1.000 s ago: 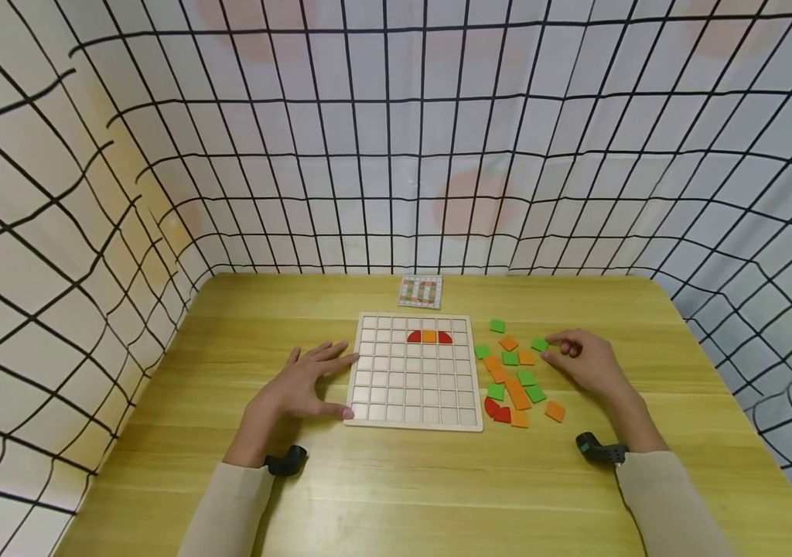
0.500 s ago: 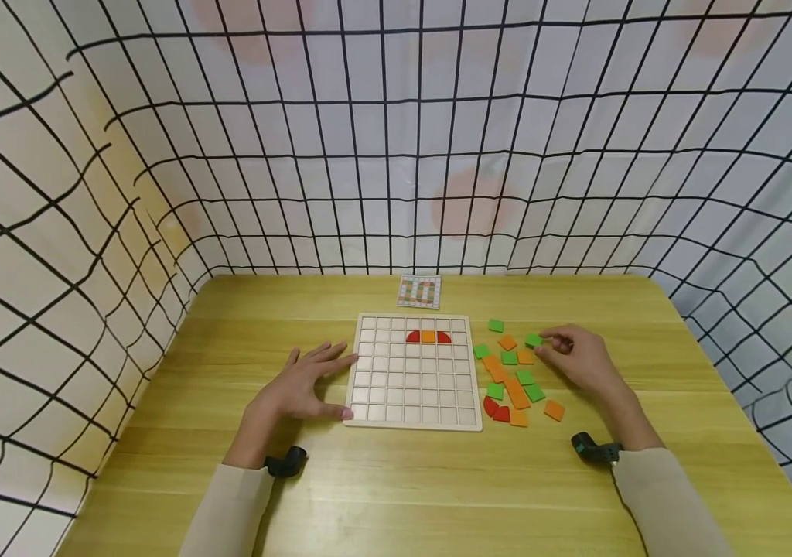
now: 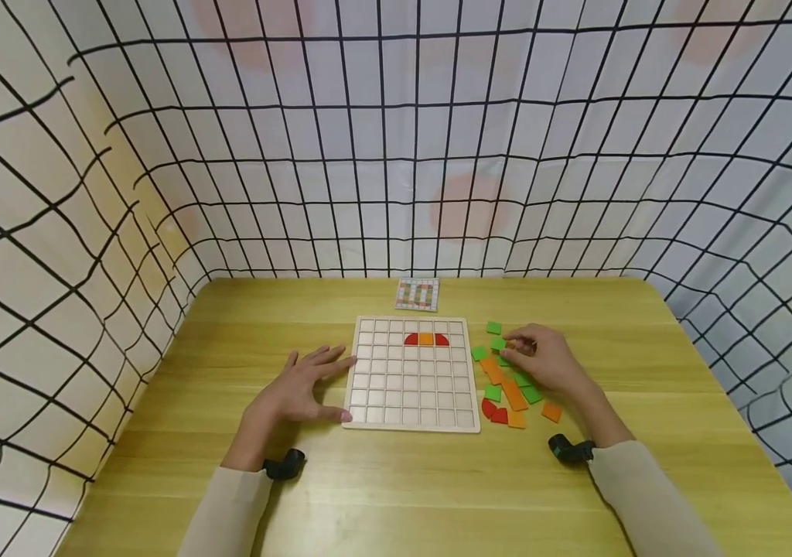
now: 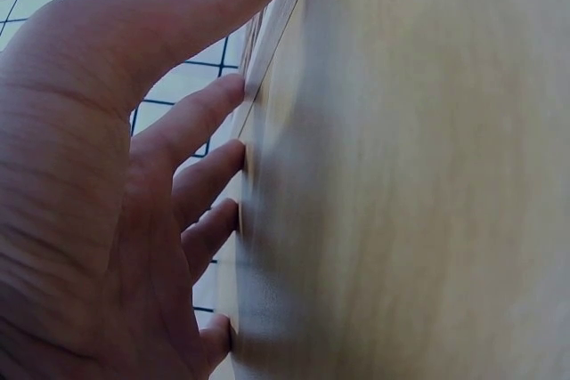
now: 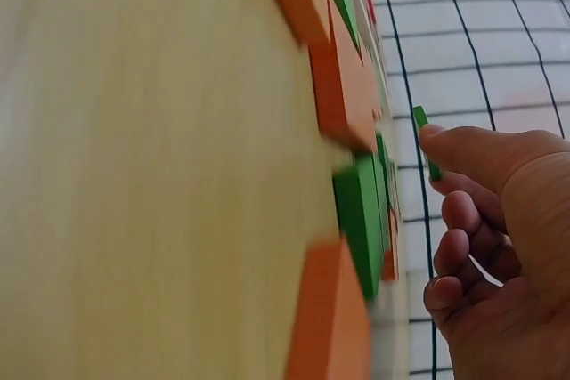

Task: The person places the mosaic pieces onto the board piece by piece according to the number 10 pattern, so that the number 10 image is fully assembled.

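Observation:
Between thumb and forefinger my right hand (image 3: pixel 544 357) pinches a green square tile (image 5: pixel 426 141), lifted above the pile of loose tiles in the right wrist view. My left hand (image 3: pixel 298 384) is spread on the table, thumb and forefinger touching the left edge of a pale wooden grid board (image 3: pixel 406 387). On the board's upper rows sit an orange square tile (image 3: pixel 426 339), a red rounded tile (image 3: pixel 411 340) to its left and another red rounded tile (image 3: pixel 442 340) to its right. Part of the pile is hidden under my right hand.
Several green, orange and red tiles lie right of the board, among them an orange tile (image 3: pixel 552 411) apart from the others and a red tile (image 3: pixel 489 408). A small pattern card (image 3: pixel 418 294) lies behind the board. Grid-patterned white cloth (image 3: pixel 340 178) encloses the table.
My right hand has moved left with the green tile, from the pile's right side to over its upper part near the board. The left hand stays in place.

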{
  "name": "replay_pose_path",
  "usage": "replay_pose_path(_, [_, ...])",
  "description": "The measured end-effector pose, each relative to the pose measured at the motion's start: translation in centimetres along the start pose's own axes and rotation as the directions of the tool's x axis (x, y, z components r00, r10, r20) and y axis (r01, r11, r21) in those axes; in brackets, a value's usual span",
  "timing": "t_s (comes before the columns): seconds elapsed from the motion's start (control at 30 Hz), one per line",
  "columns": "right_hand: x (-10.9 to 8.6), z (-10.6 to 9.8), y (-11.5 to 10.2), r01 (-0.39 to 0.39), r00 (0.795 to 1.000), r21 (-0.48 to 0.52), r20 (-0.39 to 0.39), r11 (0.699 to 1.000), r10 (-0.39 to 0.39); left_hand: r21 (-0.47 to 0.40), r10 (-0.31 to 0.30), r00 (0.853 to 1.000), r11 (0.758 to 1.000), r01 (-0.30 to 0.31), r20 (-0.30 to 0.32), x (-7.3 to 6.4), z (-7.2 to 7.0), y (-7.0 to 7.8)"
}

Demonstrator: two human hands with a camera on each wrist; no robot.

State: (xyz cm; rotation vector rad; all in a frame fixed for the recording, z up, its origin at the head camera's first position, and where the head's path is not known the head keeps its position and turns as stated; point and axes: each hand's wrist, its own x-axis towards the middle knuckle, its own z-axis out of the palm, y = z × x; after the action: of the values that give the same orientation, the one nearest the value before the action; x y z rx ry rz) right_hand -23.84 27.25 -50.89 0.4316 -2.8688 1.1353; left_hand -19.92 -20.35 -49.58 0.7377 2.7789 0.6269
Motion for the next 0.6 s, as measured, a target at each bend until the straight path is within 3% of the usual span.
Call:
replay_pose_path(0.23, [1.0, 1.5, -1.9, 0.019, 0.998, 0.068, 0.059, 0.997, -0.023, 0.007, -0.004, 1.0, 1.0, 0.004, 0.004, 0.1, -0.1, 0.0])
replay_pose_path(0.6, [2.4, 4.4, -4.0, 0.048, 0.993, 0.066, 0.101, 0.997, -0.055, 0.009, 0.002, 1.0, 1.0, -0.002, 0.008, 0.1, -0.1, 0.0])
